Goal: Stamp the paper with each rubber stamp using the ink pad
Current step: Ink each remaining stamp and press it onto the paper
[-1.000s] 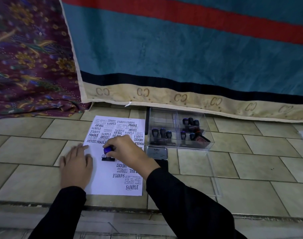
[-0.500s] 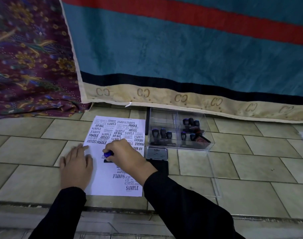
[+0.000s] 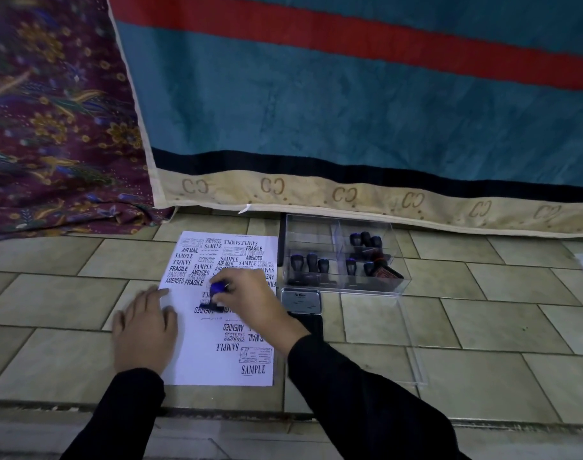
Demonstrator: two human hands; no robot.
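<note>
A white paper [image 3: 197,356] lies on the tiled floor, crowded with black stamp prints such as SAMPLE, FRAGILE and AIR MAIL. My right hand [image 3: 250,303] grips a rubber stamp [image 3: 215,295] by its blue handle, its dark base on or just above the middle of the sheet. Flat on the paper's left edge rests my left hand [image 3: 144,330], fingers spread. The ink pad [image 3: 300,302], a grey tin, sits just right of the paper. Behind it a clear plastic box [image 3: 341,257] holds several dark-handled stamps.
A teal, red and cream blanket [image 3: 349,111] hangs down to the floor right behind the box and paper. Patterned maroon cloth [image 3: 51,127] fills the far left. The box's clear lid [image 3: 412,343] lies on the tiles at the right. A floor groove runs near me.
My right hand has tilted and shifted slightly with the stamp over the middle of the paper. The left hand stays in place on the sheet's left edge.
</note>
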